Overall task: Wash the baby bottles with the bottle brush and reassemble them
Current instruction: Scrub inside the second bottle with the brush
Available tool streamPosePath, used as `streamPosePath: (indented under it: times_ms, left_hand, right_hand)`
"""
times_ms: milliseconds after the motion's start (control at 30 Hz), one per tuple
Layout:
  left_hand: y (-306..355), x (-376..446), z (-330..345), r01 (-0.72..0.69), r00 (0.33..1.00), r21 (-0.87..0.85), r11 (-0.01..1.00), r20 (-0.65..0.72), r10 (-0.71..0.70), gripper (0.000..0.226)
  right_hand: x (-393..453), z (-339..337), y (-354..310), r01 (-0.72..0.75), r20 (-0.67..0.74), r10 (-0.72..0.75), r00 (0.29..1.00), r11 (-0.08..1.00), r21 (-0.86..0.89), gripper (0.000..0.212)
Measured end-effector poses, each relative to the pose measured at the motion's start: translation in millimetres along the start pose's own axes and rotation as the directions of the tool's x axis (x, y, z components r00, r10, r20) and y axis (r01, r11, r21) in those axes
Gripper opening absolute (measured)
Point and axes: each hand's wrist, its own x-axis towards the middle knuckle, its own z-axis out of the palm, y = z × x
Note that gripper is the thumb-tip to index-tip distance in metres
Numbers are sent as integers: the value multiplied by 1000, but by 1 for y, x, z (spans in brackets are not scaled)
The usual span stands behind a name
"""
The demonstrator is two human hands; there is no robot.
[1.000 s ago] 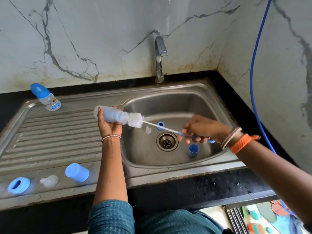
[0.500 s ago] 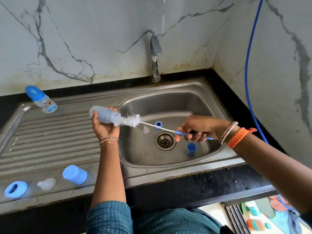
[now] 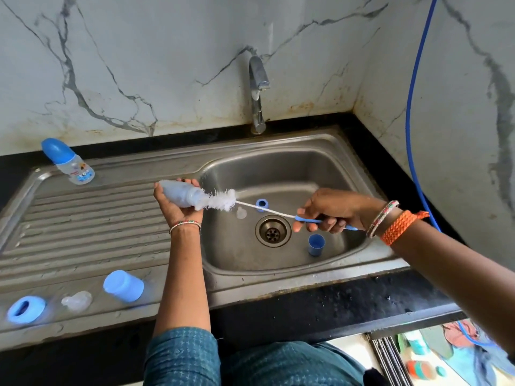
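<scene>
White bristles half out of bottle mouth, over sink edge.
Left hand (image 3: 178, 207) wraps the bottle (image 3: 185, 196); right hand (image 3: 331, 210) pinches the brush (image 3: 223, 200) handle, cap (image 3: 316, 244) just below.

left hand (image 3: 178, 207) grips bottle (image 3: 185, 195) | right hand (image 3: 331, 210) holds brush (image 3: 223, 200)

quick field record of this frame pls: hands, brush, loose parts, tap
left hand: grips open baby bottle, lying sideways, over the basin's left rim
right hand: grips blue handle of bottle brush
brush: bristles mostly outside the bottle mouth
sink basin: blue ring, clear teat, blue cap
drainboard: blue ring, clear teat, blue cap, assembled bottle upright at back
tap: no water visible
</scene>
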Motion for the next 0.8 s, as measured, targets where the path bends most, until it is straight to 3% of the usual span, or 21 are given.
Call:
streamPosePath:
  times_ms: [67,100,133,167,200,233,267,300,333,367,400,433,467,500,533,600,667,700,733,767,800]
  left_hand:
    - [1,0,2,-20,1000,-7,1000,-10,20,30]
    - [0,-1,3,-22,1000,-4,1000,-20,22,29]
    - [-2,-1,4,-16,999,-1,1000,-29,16,29]
    - [-4,-1,3,-11,999,3,1000,-37,11,30]
    - [-6,-2,2,-9,999,7,1000,-40,9,30]
    - [-6,-3,1,-12,999,20,1000,-45,13,31]
    - [-5,-3,-1,-15,999,23,1000,-39,16,31]
    - [-4,-3,-2,-19,999,24,1000,-26,20,31]
    - [-3,-2,-3,-20,1000,20,1000,-4,20,31]
    - [0,-2,-3,-16,1000,25,1000,14,16,31]
    - [2,1,-4,-8,1000,42,999,19,7,33]
    - [4,3,-3,5,1000,71,997,13,-6,37]
    - [6,6,-4,19,1000,116,993,-10,-18,44]
    - [7,8,-4,29,999,176,984,-46,-21,50]
    - [6,9,-4,38,997,231,972,-77,-21,54]
    - [5,12,-3,61,990,296,953,-142,-20,49]
    - [6,13,-2,96,983,305,947,-179,-42,39]
    - [7,12,-1,113,982,281,953,-176,-65,35]
    - [8,11,0,114,984,246,962,-164,-74,33]
    - [8,11,1,93,988,220,971,-141,-63,31]
    - [7,10,2,60,992,216,975,-118,-35,29]
  right_hand:
    - [3,3,6,101,-259,-213,942,917,-386,19]
    - [4,5,7,86,-403,-434,805,759,-646,12]
    - [5,8,10,29,-440,-638,632,586,-809,11]
    - [8,11,13,18,-400,-792,461,458,-889,17]
    - [11,11,13,26,-366,-856,365,402,-915,20]
    - [12,11,11,68,-390,-830,398,451,-890,18]
    - [9,9,6,132,-442,-718,537,590,-797,12]
    - [6,7,1,164,-429,-493,757,779,-605,11]
    - [4,7,-2,108,-277,-216,936,927,-358,17]
    - [2,6,-2,21,-117,-41,992,986,-167,24]
    - [4,4,0,-1,-51,-4,999,996,-93,27]
    - [5,3,3,32,-99,-46,994,991,-133,26]
    - [8,4,10,87,-225,-163,961,945,-316,23]
    - [10,5,16,98,-348,-339,874,825,-556,18]
    - [11,6,20,66,-409,-539,736,659,-749,12]
    - [15,6,30,5,-279,-874,397,306,-952,22]
    - [19,5,35,34,-148,-959,241,161,-986,31]
    - [19,8,33,72,-186,-944,273,213,-974,30]
    - [17,9,26,146,-293,-861,417,381,-913,25]
    - [10,11,16,190,-391,-649,653,639,-745,19]
    - [6,12,8,147,-345,-339,875,866,-477,18]
